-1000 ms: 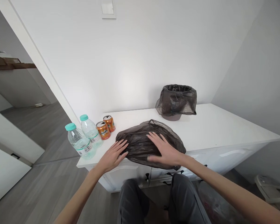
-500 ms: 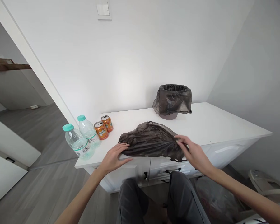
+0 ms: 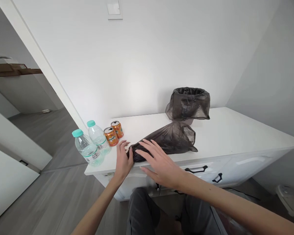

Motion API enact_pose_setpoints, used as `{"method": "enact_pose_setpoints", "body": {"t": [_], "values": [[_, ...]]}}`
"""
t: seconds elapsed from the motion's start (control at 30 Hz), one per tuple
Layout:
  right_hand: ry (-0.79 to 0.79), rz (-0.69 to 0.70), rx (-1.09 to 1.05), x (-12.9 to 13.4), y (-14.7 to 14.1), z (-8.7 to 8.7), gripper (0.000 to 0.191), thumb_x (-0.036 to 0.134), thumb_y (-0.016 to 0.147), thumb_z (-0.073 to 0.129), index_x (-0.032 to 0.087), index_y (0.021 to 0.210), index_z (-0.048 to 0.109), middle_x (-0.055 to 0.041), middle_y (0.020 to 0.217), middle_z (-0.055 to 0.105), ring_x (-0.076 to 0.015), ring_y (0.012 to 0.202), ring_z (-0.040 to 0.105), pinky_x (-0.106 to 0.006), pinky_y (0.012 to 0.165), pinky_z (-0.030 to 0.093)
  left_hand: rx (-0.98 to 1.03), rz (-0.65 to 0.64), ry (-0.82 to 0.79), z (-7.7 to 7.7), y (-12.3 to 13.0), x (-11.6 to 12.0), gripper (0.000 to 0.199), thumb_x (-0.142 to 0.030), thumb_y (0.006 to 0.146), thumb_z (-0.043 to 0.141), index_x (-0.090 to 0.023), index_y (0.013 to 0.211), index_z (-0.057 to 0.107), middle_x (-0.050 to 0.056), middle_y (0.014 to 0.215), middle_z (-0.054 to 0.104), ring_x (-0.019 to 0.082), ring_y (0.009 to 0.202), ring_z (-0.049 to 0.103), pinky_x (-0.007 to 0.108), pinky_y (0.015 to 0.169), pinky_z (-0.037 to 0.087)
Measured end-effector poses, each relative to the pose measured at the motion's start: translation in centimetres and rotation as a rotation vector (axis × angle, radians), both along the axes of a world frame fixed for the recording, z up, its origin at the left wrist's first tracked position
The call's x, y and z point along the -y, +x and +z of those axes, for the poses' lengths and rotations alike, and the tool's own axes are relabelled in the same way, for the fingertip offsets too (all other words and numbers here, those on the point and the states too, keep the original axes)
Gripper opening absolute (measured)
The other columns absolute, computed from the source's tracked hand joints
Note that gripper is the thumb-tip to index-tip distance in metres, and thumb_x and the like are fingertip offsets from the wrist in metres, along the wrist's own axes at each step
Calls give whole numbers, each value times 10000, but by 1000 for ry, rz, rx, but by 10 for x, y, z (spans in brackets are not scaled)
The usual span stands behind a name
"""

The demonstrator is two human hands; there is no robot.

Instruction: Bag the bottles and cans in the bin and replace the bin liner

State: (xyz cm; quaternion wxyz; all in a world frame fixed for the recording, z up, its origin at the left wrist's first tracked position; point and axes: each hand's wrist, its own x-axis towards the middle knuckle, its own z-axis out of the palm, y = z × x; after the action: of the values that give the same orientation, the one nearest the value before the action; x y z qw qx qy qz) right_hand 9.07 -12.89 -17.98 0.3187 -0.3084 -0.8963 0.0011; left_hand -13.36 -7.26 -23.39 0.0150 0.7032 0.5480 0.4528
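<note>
A dark translucent garbage bag (image 3: 172,138) lies crumpled along the front edge of the white cabinet top, its left end gathered narrow and its right end puffed out. My left hand (image 3: 123,161) is closed on that narrow left end, thumb and fingers partly curled round the plastic. Over the bag's left half, my right hand (image 3: 159,164) has its fingers spread and holds nothing; whether the fingertips touch the plastic is hard to tell. Behind the bag stands a trash can (image 3: 188,121) lined with a similar dark bag (image 3: 191,106) folded over its rim.
Two clear bottles with teal caps, a nearer bottle (image 3: 87,150) and a farther bottle (image 3: 98,135), stand at the cabinet's left end. Beside them are two orange soda cans, a front can (image 3: 111,137) and a rear can (image 3: 117,130). Black handles (image 3: 197,169) project from the drawer fronts.
My right hand has let go of the bag's right end and moved left, fingers spread. My left hand has closed on the left end. The bag is now narrower there and puffed at right.
</note>
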Motion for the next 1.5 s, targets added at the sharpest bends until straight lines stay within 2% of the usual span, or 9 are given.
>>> {"method": "enact_pose_setpoints", "body": {"t": [0.1, 0.23, 0.5, 0.63, 0.83, 1.07, 1.2, 1.33, 1.5], "values": [[-74, -67, 36, -32, -16, -29, 643, 424, 1042, 477, 185, 1628, 364, -168, 1685, 363, -320, 1606, 238, -625, 1291, 261, -188, -128, 140, 3, -5, 1, 324, -253, 1059, 412, -217, 1340, 569, 168, 1484, 573, 274, 1412, 537, 516, 1166, 452], [-175, -172, 96, -73, -12, -46, 647, 498, 1084, 324, 158, 1634, 367, -166, 1716, 302, -311, 1621, 192, -586, 1314, 187, -472, -347, -1, -3, -18, -1, 451, -252, 1075, 396, -268, 1517, 482, 102, 1568, 553, 247, 1525, 429, 527, 1269, 337], [-447, -311, 180, -117, 37, -60, 828, 713, 1040, 140, 206, 1669, 326, -93, 1756, 188, -305, 1638, 90, -551, 1323, 122, -583, -256, -214, -33, -32, -12, 509, -300, 1101, 314, -256, 1594, 431, 43, 1658, 448, 259, 1585, 323, 545, 1306, 241], [-594, -410, 166, -145, 76, -79, 849, 742, 1027, 118, 230, 1687, 270, -58, 1768, 143, -287, 1641, 71, -531, 1308, 189, -580, -252, -185, -34, -30, -13, 515, -301, 1098, 328, -265, 1601, 431, 44, 1649, 460, 246, 1583, 328, 518, 1305, 255], [-573, -372, 191, -166, 101, -95, 818, 698, 1050, 126, 206, 1694, 236, -56, 1770, 141, -251, 1640, 101, -487, 1318, 161, -608, -201, -110, -30, -27, -9, 507, -328, 1114, 317, -246, 1605, 413, 54, 1666, 433, 229, 1586, 321, 504, 1309, 267], [-306, -251, 68, -124, 91, -87, 738, 651, 1056, 316, 253, 1677, 300, -72, 1740, 273, -316, 1623, 183, -554, 1325, 141, -699, -316, -41, -34, -60, 16, 774, -538, 1034, 538, -255, 1680, 220, 96, 1631, 485, 268, 1572, 347, 545, 1306, 298], [-205, -19, 42, -77, 62, -87, 853, 648, 957, 593, 303, 1676, 291, -60, 1726, 312, -313, 1615, 212, -554, 1329, 135, -687, -310, 12, -28, -68, 39, 707, -365, 1033, 585, -271, 1658, 266, 109, 1648, 456, 301, 1583, 322, 581, 1247, 404], [-209, 102, -3, -34, 20, -84, 984, 550, 896, 731, 253, 1690, 232, -116, 1736, 269, -316, 1627, 155, -592, 1317, 112, -677, -360, 234, 11, -37, 60, 667, -84, 1017, 480, -287, 1629, 311, 94, 1426, 666, 239, 1457, 528, 538, 1218, 462], [-561, 112, -566, 1, -10, -66, 543, 414, 1039, 522, 257, 1558, 508, -73, 1564, 563, -282, 1501, 448, -549, 1273, 298, -641, -404, 508, 73, 21, 80, 688, -99, 998, 597, -269, 1605, 322, 82, 1335, 724, 222, 1351, 623, 526, 1225, 448]]}}
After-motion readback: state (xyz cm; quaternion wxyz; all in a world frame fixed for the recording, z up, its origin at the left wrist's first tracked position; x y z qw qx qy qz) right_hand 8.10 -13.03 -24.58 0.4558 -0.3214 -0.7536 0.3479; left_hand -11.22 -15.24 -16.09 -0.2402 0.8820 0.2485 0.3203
